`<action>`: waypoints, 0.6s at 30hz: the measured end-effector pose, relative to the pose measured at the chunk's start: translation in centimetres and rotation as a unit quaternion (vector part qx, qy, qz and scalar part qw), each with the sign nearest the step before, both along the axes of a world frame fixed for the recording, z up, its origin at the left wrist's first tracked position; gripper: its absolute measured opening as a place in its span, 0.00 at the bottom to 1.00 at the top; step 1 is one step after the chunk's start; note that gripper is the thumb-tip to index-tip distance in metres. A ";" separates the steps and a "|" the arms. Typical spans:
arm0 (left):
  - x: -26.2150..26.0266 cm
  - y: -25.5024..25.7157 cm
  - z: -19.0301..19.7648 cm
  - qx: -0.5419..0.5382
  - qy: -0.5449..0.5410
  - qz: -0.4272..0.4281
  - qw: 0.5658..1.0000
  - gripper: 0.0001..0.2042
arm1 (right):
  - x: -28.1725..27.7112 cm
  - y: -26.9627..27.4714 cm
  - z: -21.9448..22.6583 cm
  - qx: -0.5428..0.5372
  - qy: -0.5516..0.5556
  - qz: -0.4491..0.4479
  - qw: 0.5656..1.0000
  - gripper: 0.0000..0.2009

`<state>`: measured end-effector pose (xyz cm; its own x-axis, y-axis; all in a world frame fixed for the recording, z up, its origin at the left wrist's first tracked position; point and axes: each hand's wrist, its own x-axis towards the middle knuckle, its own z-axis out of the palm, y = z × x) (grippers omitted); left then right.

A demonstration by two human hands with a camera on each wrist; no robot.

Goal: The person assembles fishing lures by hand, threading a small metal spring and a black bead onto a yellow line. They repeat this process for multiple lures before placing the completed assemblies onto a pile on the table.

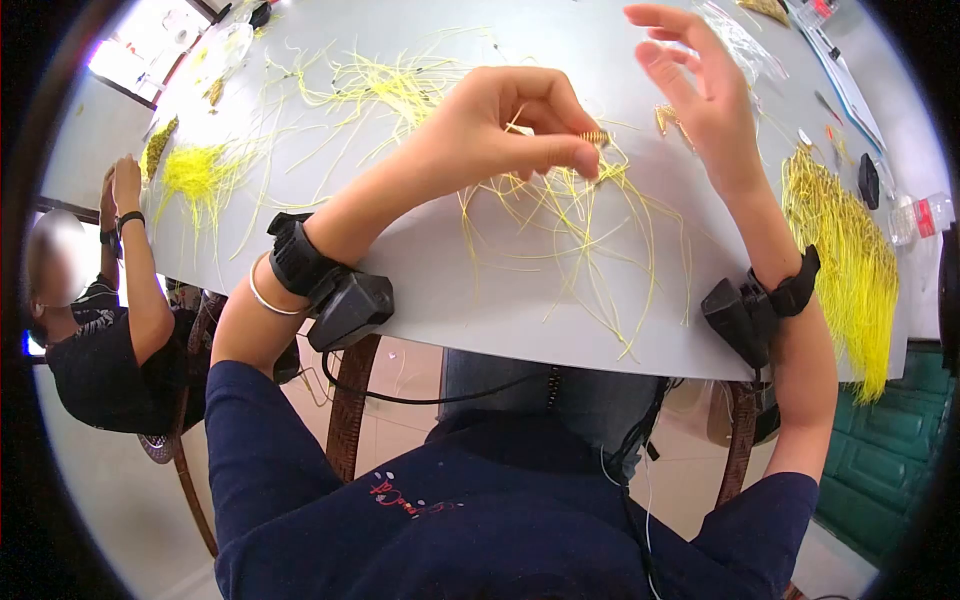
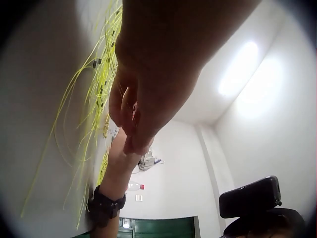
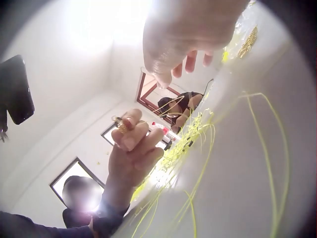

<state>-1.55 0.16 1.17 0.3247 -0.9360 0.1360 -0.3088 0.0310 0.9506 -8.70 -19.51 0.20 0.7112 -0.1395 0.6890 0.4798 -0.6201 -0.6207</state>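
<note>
Left hand pinches a small gold coil above the counter. Right hand, at 2 o'clock, open. Coil likely light, springy; hold by its end. Yellow strands limp beneath.

- The head camera looks down from above the person's shoulders onto the grey table, both forearms in view.
- The left wrist camera sits close under the left hand, facing up along the tabletop toward the ceiling.
- The right wrist camera, equally close beneath the right hand, looks across at that same left hand.
</note>
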 end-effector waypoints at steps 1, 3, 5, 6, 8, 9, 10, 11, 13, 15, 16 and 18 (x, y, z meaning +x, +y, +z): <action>0.1 0.0 0.0 -0.001 -0.013 0.044 0.999 0.09 | 0.0 -0.2 0.4 -0.002 -0.029 -0.007 1.000 0.11; 0.2 -0.1 -0.3 -0.019 -0.024 0.083 0.996 0.09 | -0.5 -0.4 0.8 0.013 0.076 0.095 0.992 0.12; 0.4 -0.1 -0.4 -0.011 -0.020 0.095 0.995 0.09 | -0.7 0.4 0.6 -0.025 0.130 0.156 0.979 0.12; 0.5 -0.1 -0.5 -0.012 -0.020 0.095 0.995 0.09 | -0.8 0.7 0.5 -0.050 0.123 0.153 0.979 0.11; 0.5 -0.1 -0.5 -0.011 -0.029 0.091 0.995 0.09 | -0.9 1.1 0.5 -0.058 0.121 0.149 0.980 0.10; 0.5 -0.1 -0.5 -0.011 -0.029 0.091 0.995 0.09 | -1.0 1.1 0.5 -0.065 0.119 0.144 0.980 0.09; 0.5 -0.1 -0.5 -0.016 -0.033 0.094 0.995 0.09 | -0.9 1.1 0.5 -0.064 0.119 0.145 0.980 0.09; 0.5 -0.1 -0.5 -0.022 -0.038 0.097 0.994 0.09 | -0.9 1.1 0.6 -0.072 0.098 0.131 0.984 0.07; 0.7 -0.1 -0.4 -0.011 -0.026 0.100 0.995 0.10 | -0.8 0.8 0.8 -0.080 0.076 0.120 0.987 0.06; 0.9 0.0 -0.2 -0.003 -0.018 0.106 0.994 0.10 | -0.5 0.0 1.7 -0.084 0.042 0.079 0.992 0.05; 1.0 0.0 0.0 -0.020 -0.023 0.106 0.994 0.11 | -0.3 -0.6 2.2 -0.075 0.020 0.070 0.995 0.05; 1.3 0.1 0.0 -0.035 -0.031 0.107 0.993 0.11 | -0.2 -1.9 3.8 -0.074 0.036 0.073 0.994 0.04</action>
